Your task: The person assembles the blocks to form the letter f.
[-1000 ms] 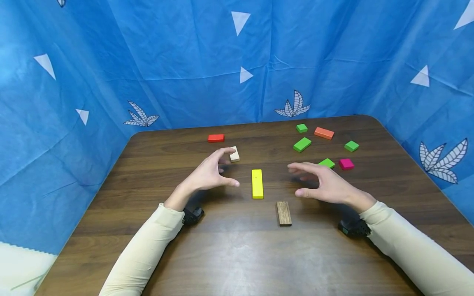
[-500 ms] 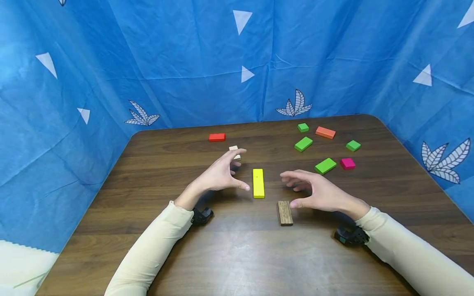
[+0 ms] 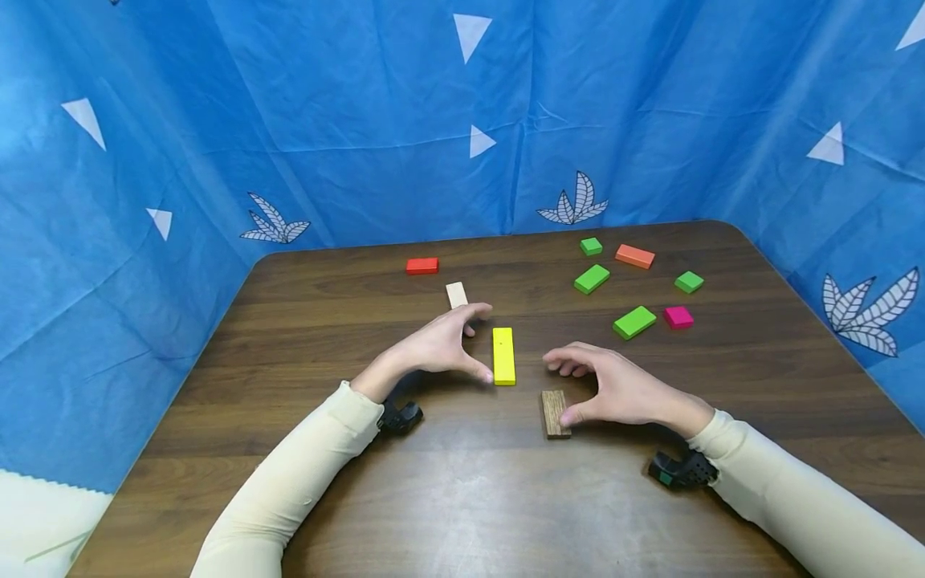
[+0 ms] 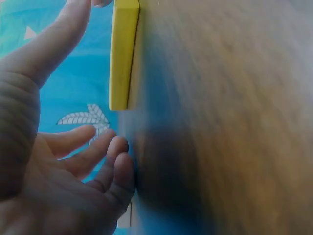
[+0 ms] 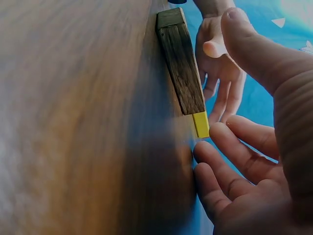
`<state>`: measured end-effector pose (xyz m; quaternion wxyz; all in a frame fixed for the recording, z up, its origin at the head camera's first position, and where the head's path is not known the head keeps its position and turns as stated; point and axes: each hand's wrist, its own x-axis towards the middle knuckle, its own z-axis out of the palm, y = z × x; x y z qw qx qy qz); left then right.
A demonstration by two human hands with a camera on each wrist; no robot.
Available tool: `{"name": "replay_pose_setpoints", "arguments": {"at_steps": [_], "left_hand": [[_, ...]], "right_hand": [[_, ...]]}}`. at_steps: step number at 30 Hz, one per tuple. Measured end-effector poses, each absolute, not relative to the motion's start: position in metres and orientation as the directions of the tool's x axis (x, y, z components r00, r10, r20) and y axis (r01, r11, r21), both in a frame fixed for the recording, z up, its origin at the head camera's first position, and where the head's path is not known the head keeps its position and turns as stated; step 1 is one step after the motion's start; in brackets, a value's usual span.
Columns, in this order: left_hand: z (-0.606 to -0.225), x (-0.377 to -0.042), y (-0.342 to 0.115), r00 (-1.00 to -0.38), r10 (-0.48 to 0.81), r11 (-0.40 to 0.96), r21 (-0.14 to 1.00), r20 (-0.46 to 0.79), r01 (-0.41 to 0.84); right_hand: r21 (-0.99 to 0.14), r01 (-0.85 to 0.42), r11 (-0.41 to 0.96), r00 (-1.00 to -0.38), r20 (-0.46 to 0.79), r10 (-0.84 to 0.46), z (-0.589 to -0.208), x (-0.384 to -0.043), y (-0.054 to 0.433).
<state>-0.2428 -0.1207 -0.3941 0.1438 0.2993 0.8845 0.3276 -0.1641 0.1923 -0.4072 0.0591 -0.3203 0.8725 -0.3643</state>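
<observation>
At mid-bench (image 3: 470, 498), the yellow block (image 3: 503, 356) is laid flat, with the brown block (image 3: 552, 413) set nearby, between 4 and 5 o'clock from it. By the left hand (image 3: 442, 345), at 9 o'clock of the yellow block, nothing is held; thumb and fingers are spread apart. By the right hand (image 3: 623, 388), between 2 and 3 o'clock of the brown block, nothing is gripped either, digits apart; the block's right edge is overlapped by the thumb in the head view, contact cannot be told. Judged from the finger gaps, each block is best taken end to end: thumb at 6 o'clock, fingers at 12, kept low since the blocks are thin. Both sides should be closed evenly, or the block may be twisted. Yellow long axis is aligned close to 12–6; brown nearly the same, tipped slightly toward 11–5. No leading end can be told on either.
</observation>
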Motion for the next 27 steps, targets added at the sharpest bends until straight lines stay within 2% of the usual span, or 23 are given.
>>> {"name": "replay_pose_setpoints", "arguments": {"at_steps": [9, 14, 27], "left_hand": [[-0.396, -0.239, -0.111, -0.758, 0.647, 0.624, 0.629, -0.083, 0.464], [-0.397, -0.237, -0.107, -0.758, 0.646, 0.662, 0.563, -0.094, 0.495], [-0.398, -0.236, -0.102, -0.763, 0.644, 0.681, 0.494, -0.052, 0.541]], "right_hand": [[-0.632, -0.553, 0.543, -0.764, 0.125, -0.633, -0.407, -0.162, 0.189], [-0.599, -0.571, 0.561, -0.751, 0.104, -0.652, -0.406, -0.16, 0.189], [-0.506, -0.628, 0.591, -0.713, 0.069, -0.698, -0.405, -0.155, 0.19]]}}
